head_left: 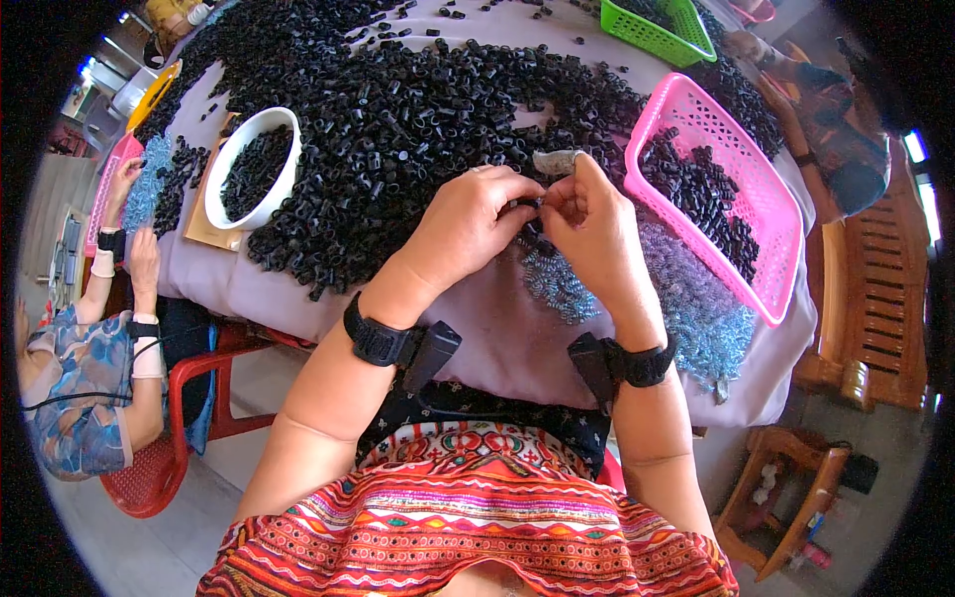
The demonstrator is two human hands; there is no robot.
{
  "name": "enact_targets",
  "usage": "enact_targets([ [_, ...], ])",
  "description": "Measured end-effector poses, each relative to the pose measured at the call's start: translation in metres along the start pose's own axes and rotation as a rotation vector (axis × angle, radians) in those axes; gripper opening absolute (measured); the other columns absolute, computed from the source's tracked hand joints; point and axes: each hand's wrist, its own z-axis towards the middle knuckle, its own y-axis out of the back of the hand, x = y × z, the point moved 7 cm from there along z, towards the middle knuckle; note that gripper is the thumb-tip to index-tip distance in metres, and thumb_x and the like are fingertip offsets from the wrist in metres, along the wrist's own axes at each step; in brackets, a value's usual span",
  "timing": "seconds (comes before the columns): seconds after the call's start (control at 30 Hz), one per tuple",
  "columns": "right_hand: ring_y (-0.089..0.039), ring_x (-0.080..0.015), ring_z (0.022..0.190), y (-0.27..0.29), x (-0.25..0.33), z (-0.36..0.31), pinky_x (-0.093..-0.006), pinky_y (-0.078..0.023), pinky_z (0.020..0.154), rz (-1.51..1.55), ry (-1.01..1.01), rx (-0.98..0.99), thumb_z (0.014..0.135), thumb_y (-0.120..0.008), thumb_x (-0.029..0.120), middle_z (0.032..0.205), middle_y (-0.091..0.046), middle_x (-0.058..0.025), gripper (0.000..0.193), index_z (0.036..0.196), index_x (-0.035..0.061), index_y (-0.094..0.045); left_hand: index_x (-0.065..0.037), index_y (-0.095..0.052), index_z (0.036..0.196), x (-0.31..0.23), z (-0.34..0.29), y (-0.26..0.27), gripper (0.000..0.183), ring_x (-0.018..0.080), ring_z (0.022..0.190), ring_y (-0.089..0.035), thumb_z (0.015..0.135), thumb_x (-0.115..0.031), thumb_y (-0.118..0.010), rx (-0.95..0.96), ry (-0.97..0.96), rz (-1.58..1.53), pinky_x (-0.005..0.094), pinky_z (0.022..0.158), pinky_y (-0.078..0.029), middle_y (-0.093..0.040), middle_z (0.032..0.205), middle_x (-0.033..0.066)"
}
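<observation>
My left hand (472,221) and my right hand (601,221) meet fingertip to fingertip at the near edge of the black heap. Between the left fingers a small black plastic piece (523,203) partly shows. The right fingers are pinched together against it; whatever they hold is too small to make out. A grey wrap (555,160) covers a fingertip of the right hand. Just below the hands lies a small pile of bluish coil springs (559,286). A larger pile of blue and purple springs (696,303) spreads to the right of my right wrist.
A big heap of black plastic pieces (398,129) covers much of the cloth-covered table (477,333). Baskets, pink (781,249) and green (647,35), and a white bowl (284,199) hold black pieces. At left, another person (90,378) sits on a red chair (169,448); a third arm (811,149) shows right.
</observation>
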Motion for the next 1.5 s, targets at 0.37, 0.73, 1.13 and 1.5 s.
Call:
enact_targets([
  [0.37,-0.067,-0.0404,0.075,0.001,0.001,-0.001,-0.0409,-0.052,0.066,-0.047,0.056,0.062,0.076,-0.065,-0.006,0.079,-0.064,-0.0213,0.031,0.099,-0.0002,-0.045,-0.001,-0.070,0.102,-0.006,0.002,0.001,0.018,0.0327,0.092,-0.068,0.084,-0.003,-0.069,0.045,-0.028,-0.001,0.0373,0.082,-0.054,-0.069,0.098,0.0153],
  [0.73,-0.070,-0.0338,0.075,0.002,0.003,0.001,-0.0379,-0.053,0.066,-0.037,0.021,0.035,0.077,-0.067,-0.004,0.081,-0.067,-0.0177,0.030,0.100,0.0004,-0.048,0.000,-0.068,0.102,-0.003,0.001,0.001,0.018,0.0328,0.091,-0.069,0.085,-0.004,-0.068,0.060,0.050,-0.065,0.0374,0.082,-0.055,-0.070,0.098,0.0167],
  [1.13,-0.060,-0.0087,0.075,0.004,0.007,0.001,-0.0257,-0.051,0.066,-0.048,-0.014,0.057,0.086,-0.065,-0.005,0.083,-0.066,-0.0069,0.019,0.096,-0.0008,-0.049,0.000,-0.069,0.102,0.001,0.000,0.000,0.019,0.0328,0.089,-0.069,0.084,-0.004,-0.069,0.065,0.082,-0.122,0.0381,0.081,-0.054,-0.070,0.097,0.0165],
  [1.5,-0.065,-0.0145,0.071,0.004,-0.008,0.002,-0.0303,-0.052,0.064,0.145,-0.054,-0.050,0.083,-0.069,-0.003,0.080,-0.067,-0.0105,0.023,0.095,0.0001,-0.050,0.000,-0.069,0.104,0.004,-0.001,0.000,0.017,0.0153,0.085,-0.069,0.087,-0.003,-0.069,0.111,0.272,-0.264,0.0295,0.075,-0.054,-0.072,0.094,0.0117],
])
